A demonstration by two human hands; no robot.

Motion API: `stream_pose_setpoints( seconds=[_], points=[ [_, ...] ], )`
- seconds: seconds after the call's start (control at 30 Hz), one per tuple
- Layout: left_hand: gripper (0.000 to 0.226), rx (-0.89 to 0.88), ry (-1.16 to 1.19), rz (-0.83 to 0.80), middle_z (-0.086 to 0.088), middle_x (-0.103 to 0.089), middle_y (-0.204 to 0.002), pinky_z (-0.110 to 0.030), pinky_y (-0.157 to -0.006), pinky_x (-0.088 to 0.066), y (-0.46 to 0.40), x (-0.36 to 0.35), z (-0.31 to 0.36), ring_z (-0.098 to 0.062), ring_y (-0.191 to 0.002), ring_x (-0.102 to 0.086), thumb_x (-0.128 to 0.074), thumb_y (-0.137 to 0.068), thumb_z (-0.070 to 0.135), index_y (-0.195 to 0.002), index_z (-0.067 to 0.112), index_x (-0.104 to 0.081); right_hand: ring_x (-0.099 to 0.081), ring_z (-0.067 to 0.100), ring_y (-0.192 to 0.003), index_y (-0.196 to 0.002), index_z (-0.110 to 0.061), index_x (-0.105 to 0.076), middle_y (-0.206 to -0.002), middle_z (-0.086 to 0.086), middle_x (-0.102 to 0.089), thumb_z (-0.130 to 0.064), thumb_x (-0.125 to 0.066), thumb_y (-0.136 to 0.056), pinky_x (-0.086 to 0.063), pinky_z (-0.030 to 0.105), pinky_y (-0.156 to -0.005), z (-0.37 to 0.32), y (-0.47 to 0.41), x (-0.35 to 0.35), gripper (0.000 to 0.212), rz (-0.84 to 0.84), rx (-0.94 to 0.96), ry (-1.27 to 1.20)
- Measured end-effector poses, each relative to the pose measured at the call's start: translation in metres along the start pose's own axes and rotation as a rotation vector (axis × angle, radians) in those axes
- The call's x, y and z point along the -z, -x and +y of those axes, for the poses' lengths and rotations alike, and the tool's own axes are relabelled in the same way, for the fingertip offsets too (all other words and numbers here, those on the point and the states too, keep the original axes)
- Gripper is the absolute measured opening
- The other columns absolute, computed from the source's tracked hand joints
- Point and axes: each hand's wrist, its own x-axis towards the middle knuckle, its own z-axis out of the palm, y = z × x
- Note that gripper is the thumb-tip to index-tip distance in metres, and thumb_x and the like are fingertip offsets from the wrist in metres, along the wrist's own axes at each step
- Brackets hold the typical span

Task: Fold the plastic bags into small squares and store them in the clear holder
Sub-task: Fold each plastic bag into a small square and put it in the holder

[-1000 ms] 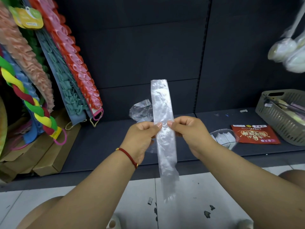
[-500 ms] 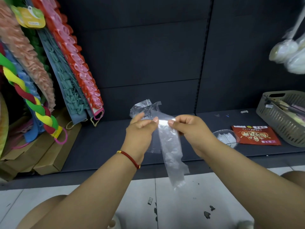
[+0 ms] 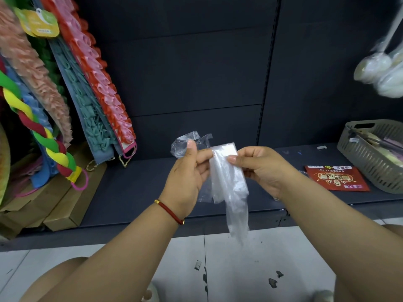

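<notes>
Centre of frame: folded strip of clear plastic bag [image 3: 229, 177] held in the air above the front edge of the dark shelf [image 3: 139, 188]. Upper end folded over into a flat band; lower end hanging loose and crumpled toward the tiled floor [image 3: 250, 264] at lower centre.

Left hand [image 3: 187, 171]: fingers curled, fingertips pinching the left edge of the strip near the fold, thumb raised and pointing up. Red cord bracelet [image 3: 170, 211] on that wrist.

Right hand [image 3: 259, 166]: thumb on the front of the strip near its top right, fingers curled behind it; strip pinched between them.

Just behind the left thumb, slightly above centre: second clear bag [image 3: 185, 142], crumpled, lying on the shelf against the back panel.

Clear holder: only a sliver of clear rim [image 3: 302, 172] showing past the right wrist, right of centre; contents not discernible.

Right of frame, on the shelf: red printed packet [image 3: 335, 178], lying flat; grey slotted basket [image 3: 370, 155] just beside it at the far right edge, with items inside, kind unclear.

Upper right: blurred pale objects in clear wrapping [image 3: 381, 70], hanging.

Left of frame: hanging coloured bath scrubbers [image 3: 93, 83] and a braided green, yellow and red one [image 3: 41, 138]; brown cardboard boxes [image 3: 63, 208] lying below them at lower left
</notes>
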Motion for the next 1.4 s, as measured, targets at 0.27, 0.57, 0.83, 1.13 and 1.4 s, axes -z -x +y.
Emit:
stream_pose_setpoints(
  seconds=[0.27, 0.57, 0.83, 1.13, 1.4],
  points=[
    [0.069, 0.158, 0.277, 0.069, -0.02, -0.065, -0.124, -0.048, -0.106, -0.045, 0.0, -0.006, -0.001, -0.028, -0.119, -0.062, -0.025, -0.101, 0.05, -0.132, -0.006, -0.052, -0.064, 0.02, -0.078, -0.083, -0.004, -0.067, -0.082, 0.008, -0.072, -0.019, -0.074, -0.079, -0.052, 0.033, -0.084, 0.01, -0.005, -0.003, 0.017, 0.041, -0.039, -0.015],
    [0.026, 0.034, 0.155, 0.091, -0.014, -0.072, -0.105, -0.038, -0.089, -0.056, 0.005, -0.011, -0.007, -0.026, -0.098, -0.069, -0.051, -0.094, -0.005, -0.113, 0.003, -0.067, -0.067, 0.015, -0.072, -0.075, -0.006, -0.063, -0.075, 0.005, -0.072, -0.013, -0.073, -0.082, -0.054, 0.027, -0.076, 0.013, -0.005, -0.012, 0.014, 0.079, 0.016, -0.07],
    [0.045, 0.016, 0.114, 0.108, -0.007, -0.075, -0.1, -0.028, -0.079, -0.058, 0.005, -0.016, -0.006, -0.021, -0.097, -0.071, -0.043, -0.088, -0.023, -0.111, 0.009, -0.065, -0.066, 0.014, -0.066, -0.07, -0.006, -0.059, -0.072, 0.007, -0.069, -0.004, -0.073, -0.082, -0.053, 0.022, -0.063, 0.014, -0.004, -0.014, 0.018, 0.128, 0.092, -0.054],
    [0.051, 0.02, 0.137, 0.099, -0.007, -0.075, -0.1, -0.032, -0.078, -0.059, 0.005, -0.017, -0.001, -0.022, -0.096, -0.071, -0.04, -0.085, -0.027, -0.109, 0.011, -0.065, -0.069, 0.026, -0.086, -0.108, 0.009, -0.061, -0.095, 0.016, -0.072, -0.009, -0.067, -0.086, -0.057, 0.038, -0.086, 0.016, -0.003, -0.014, 0.029, -0.033, -0.037, -0.147],
    [0.027, 0.214, -0.099, 0.161, -0.013, -0.073, -0.104, -0.036, -0.079, -0.057, 0.006, -0.018, -0.015, -0.023, -0.089, -0.07, -0.067, -0.09, 0.012, -0.114, 0.004, -0.061, -0.068, 0.023, -0.075, -0.085, -0.002, -0.061, -0.084, 0.012, -0.071, -0.009, -0.07, -0.086, -0.058, 0.032, -0.072, 0.014, -0.007, -0.008, 0.011, 0.125, 0.065, -0.076]
  ],
)
